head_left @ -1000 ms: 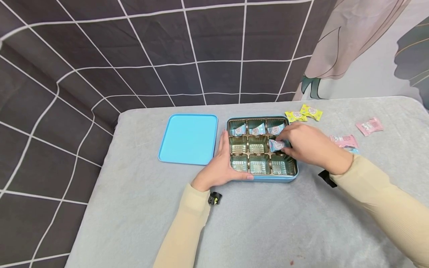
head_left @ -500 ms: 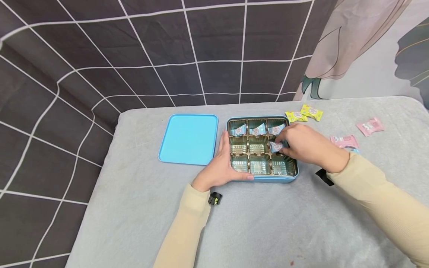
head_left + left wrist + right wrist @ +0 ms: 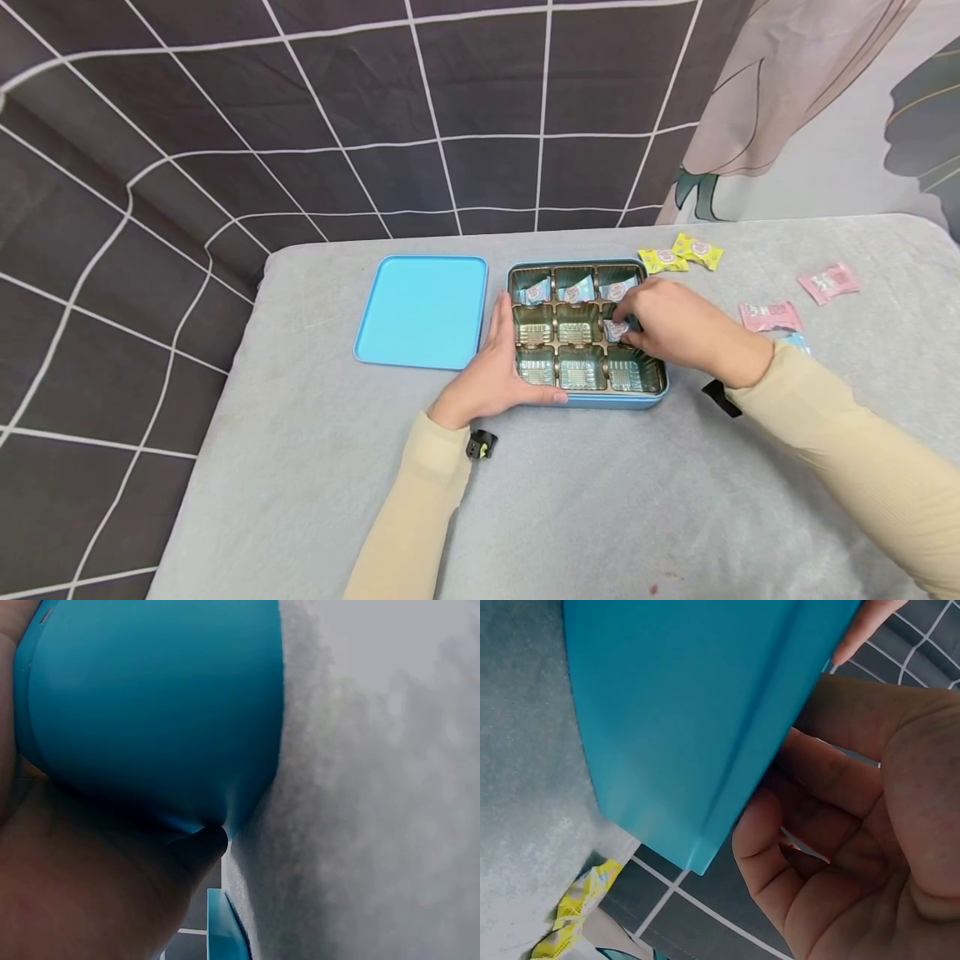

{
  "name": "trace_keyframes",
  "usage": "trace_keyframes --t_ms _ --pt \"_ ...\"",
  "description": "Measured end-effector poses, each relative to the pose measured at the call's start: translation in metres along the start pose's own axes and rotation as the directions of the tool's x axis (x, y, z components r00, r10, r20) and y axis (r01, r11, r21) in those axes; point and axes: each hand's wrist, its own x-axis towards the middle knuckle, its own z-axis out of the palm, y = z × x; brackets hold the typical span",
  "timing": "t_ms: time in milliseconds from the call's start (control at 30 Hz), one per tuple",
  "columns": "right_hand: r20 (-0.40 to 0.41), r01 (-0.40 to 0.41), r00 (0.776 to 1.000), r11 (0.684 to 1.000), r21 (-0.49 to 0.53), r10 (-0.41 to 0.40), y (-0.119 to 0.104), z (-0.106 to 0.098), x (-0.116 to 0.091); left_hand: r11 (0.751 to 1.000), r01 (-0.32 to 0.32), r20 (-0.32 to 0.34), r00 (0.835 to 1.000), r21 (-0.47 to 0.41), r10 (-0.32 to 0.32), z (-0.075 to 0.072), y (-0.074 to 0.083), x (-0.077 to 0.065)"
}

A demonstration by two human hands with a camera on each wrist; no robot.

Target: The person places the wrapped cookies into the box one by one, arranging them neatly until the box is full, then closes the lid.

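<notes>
A blue tin [image 3: 592,402] with a gold divided tray inside lies on the grey cloth. My left hand [image 3: 489,373] rests at its front left corner, fingers straight along the left side and thumb along the front wall. With thumb and fingertips, my right hand [image 3: 688,329] pinches a blue wrapped candy [image 3: 615,330] in the right compartment of the middle row. Three more blue candies, one of them the candy at the far left [image 3: 536,292], fill the back row. In the right wrist view the tin's wall [image 3: 667,727] hides the candy.
Left of the tin lies its blue lid [image 3: 422,311]. Two yellow candies [image 3: 697,251] sit by the back right corner. Farther right are two pink candies [image 3: 828,283] and a blue candy [image 3: 798,342] partly behind the right wrist. A dark checked cloth [image 3: 480,117] hangs behind.
My right hand has lowered the blue candy deeper into the middle row's right compartment, the wrist shifting slightly left. The left hand and tin have stayed put.
</notes>
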Motion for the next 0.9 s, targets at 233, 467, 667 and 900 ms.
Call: trace_keyframes --t_ms 233,467,667,900 --pt "-0.007 0.011 1.000 1.000 -0.005 -0.011 -0.0002 0.0017 -0.0011 1.000 -0.006 -0.002 1.000 0.002 0.006 0.0000 0.0005 0.0002" --pt "-0.057 0.074 0.996 0.997 0.000 -0.073 0.0007 0.0032 -0.0012 1.000 0.001 0.000 1.000 0.004 -0.001 0.0002 0.0010 0.0000" --pt "-0.057 0.073 0.996 0.997 -0.004 -0.073 0.0006 0.0028 -0.0015 1.000 -0.002 -0.002 1.000 0.006 0.002 0.0005 0.0008 0.0008" --pt "-0.073 0.086 0.994 0.996 -0.023 -0.087 0.0008 0.0039 -0.0016 1.000 -0.002 -0.001 1.000 0.004 0.002 0.0004 0.0009 0.0004"
